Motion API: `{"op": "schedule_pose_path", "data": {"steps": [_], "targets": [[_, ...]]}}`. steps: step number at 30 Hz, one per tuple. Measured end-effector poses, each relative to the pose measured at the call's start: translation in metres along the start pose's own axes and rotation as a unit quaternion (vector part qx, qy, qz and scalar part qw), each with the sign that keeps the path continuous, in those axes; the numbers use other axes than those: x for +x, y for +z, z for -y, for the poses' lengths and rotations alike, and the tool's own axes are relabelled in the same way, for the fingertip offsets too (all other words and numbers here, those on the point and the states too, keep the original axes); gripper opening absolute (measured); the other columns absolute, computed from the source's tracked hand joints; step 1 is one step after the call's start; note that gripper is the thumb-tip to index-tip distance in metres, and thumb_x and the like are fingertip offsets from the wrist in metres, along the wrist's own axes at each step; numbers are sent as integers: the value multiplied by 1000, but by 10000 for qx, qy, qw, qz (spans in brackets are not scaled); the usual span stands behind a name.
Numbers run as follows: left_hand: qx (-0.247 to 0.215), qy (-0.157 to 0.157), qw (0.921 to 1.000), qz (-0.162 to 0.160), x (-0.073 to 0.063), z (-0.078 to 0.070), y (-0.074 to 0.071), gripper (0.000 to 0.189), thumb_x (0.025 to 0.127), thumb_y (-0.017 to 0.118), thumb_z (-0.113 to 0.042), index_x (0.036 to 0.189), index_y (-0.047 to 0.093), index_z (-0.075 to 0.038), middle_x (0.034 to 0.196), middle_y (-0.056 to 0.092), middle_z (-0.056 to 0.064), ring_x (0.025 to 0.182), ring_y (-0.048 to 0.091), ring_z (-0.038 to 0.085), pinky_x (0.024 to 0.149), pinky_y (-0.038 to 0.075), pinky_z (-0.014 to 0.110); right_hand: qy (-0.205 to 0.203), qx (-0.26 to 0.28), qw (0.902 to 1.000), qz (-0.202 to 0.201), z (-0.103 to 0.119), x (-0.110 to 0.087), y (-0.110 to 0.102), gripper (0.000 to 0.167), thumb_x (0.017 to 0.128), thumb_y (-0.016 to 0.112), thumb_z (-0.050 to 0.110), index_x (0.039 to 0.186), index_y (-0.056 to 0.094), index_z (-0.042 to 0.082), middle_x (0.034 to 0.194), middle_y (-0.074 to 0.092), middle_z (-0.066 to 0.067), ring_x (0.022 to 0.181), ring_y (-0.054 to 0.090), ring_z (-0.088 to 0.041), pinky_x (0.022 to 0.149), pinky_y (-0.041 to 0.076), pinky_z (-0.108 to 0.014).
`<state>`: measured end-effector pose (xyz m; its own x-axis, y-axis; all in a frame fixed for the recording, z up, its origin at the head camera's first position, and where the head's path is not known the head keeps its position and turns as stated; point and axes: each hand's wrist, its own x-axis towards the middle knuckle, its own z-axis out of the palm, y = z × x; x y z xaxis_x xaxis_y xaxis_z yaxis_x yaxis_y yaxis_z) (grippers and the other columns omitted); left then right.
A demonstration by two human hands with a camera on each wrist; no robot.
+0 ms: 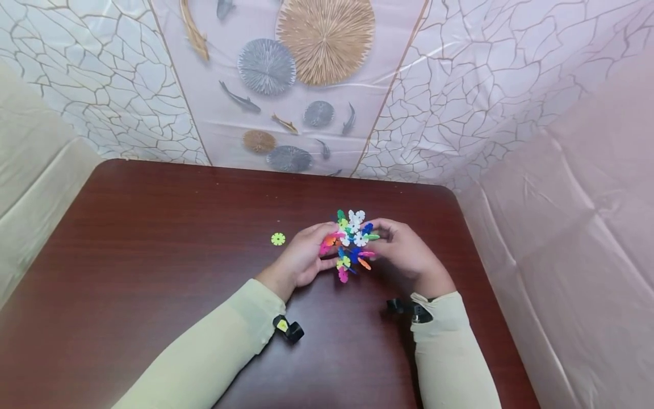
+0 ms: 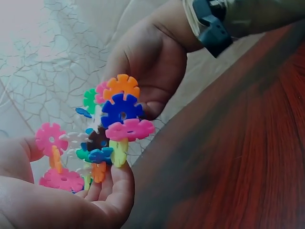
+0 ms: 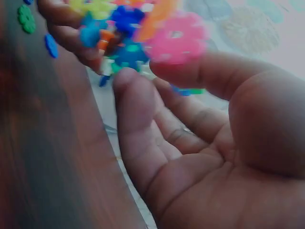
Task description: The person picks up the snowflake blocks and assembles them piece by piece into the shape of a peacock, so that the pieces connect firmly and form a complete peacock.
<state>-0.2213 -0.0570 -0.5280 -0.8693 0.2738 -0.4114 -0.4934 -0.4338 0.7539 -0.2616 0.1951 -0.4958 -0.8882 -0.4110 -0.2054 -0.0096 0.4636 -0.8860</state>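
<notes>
A many-coloured cluster of interlocking snowflake discs (image 1: 356,240) is held above the table between both hands. My left hand (image 1: 301,255) grips its left side; in the left wrist view the fingers curl beneath it, near a pink disc (image 2: 62,180). On the other side, my right hand (image 1: 406,250) pinches the cluster's edge. The right wrist view has thumb and fingers around it by a pink disc (image 3: 176,37), blurred there. White, blue, green, orange and yellow discs stick out at many angles. The fingers hide part of the cluster.
One loose yellow-green disc (image 1: 277,238) lies on the dark red wooden table (image 1: 179,272), left of my left hand. A patterned cloth (image 1: 322,130) hangs behind the table's far edge, with pale cloth walls (image 1: 577,227) at both sides.
</notes>
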Motion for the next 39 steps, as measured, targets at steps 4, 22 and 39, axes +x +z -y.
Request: {"op": "schedule_pose_path", "data": {"steps": [4, 22, 39], "targets": [[126, 80, 9999, -21, 4, 5, 6, 58, 111, 70, -37, 163, 55, -15, 166, 55, 7, 144, 61, 34, 123, 53, 64, 254, 270, 9992, 179, -4, -5, -11, 47, 103, 73, 6, 149, 68, 10, 127, 78, -20, 107, 79, -29, 92, 69, -35], [644, 170, 9978, 1, 21, 20, 31, 80, 108, 71, -33, 174, 35, -5, 176, 47, 14, 160, 49, 40, 131, 44, 60, 1063, 845, 9906, 187, -45, 4, -33, 55, 116, 64, 26, 163, 55, -2, 150, 65, -25, 109, 77, -22, 99, 68, -35], [1157, 357, 9926, 108, 7, 1, 24, 80, 108, 75, -31, 174, 32, -18, 171, 50, 18, 156, 54, 40, 129, 48, 57, 1227, -949, 9878, -148, -28, 3, -32, 47, 115, 65, 26, 154, 64, 0, 135, 73, -25, 101, 76, -29, 95, 69, -42]]}}
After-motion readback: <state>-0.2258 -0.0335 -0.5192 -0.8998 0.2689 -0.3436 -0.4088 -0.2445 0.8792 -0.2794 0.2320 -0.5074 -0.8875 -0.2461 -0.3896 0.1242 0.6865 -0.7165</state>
